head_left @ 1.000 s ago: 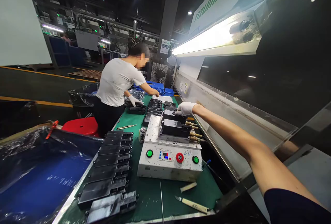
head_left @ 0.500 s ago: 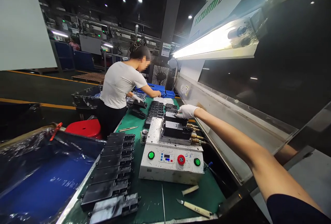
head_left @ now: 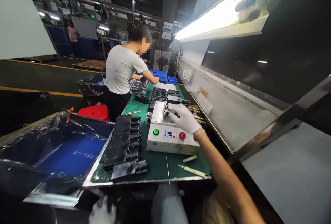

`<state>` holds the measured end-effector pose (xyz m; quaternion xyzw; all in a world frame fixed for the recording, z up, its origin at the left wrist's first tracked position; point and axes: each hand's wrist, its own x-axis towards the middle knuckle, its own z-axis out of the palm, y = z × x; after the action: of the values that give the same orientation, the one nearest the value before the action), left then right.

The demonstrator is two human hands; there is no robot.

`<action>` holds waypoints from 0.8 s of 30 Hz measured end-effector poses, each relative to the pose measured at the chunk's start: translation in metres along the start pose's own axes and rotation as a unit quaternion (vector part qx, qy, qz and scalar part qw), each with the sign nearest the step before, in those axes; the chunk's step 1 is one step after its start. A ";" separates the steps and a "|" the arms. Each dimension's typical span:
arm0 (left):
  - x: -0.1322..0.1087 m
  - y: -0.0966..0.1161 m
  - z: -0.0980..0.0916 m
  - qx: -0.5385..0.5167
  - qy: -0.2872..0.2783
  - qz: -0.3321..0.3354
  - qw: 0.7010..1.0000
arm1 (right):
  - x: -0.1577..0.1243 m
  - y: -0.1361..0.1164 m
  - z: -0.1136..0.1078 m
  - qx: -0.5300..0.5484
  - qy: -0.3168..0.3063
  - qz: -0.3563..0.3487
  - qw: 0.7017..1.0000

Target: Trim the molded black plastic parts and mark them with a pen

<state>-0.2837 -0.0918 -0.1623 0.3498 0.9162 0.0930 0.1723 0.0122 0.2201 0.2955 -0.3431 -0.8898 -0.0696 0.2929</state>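
Over one white control box [head_left: 172,141], the right hand [head_left: 184,119] curls narrow, hold unclear; left hand [head_left: 102,213] spreads.

Gloved right hand [head_left: 184,119] reaching forward and down from the lower right of the view, wrist bent, fingers [head_left: 178,113] curled and pointing ahead, bare forearm [head_left: 219,169] angled up across the frame. Left hand [head_left: 102,212], also gloved, low at the bottom edge and partly cut off by the frame, fingers loosely spread, well apart from the right, wrist out of sight.
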 end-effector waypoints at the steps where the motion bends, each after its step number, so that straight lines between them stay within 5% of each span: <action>1: -0.002 -0.001 0.000 -0.002 -0.001 0.007 1.000 | -0.038 -0.022 0.017 0.023 -0.008 0.029 0.999; 5: -0.008 -0.007 0.004 0.018 -0.003 0.013 1.000 | -0.160 -0.098 0.098 -0.026 -0.145 0.225 0.963; 9: -0.007 -0.013 0.008 0.033 -0.009 0.022 0.999 | -0.195 -0.124 0.141 -0.047 -0.164 0.253 0.952; 14: -0.004 -0.020 0.006 0.041 -0.012 0.012 0.999 | -0.208 -0.054 0.094 -0.091 -0.152 0.258 0.950; 18: -0.004 -0.021 0.002 0.035 -0.016 0.007 0.999 | -0.225 0.010 0.058 -0.121 -0.209 0.231 0.942; 24: -0.002 -0.016 0.006 0.006 -0.022 0.005 1.000 | -0.236 0.014 0.047 -0.116 -0.199 0.196 0.953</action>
<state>-0.2894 -0.1049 -0.1720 0.3574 0.9108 0.0809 0.1900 0.1395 0.1114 0.1214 -0.5495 -0.8309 -0.0440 0.0757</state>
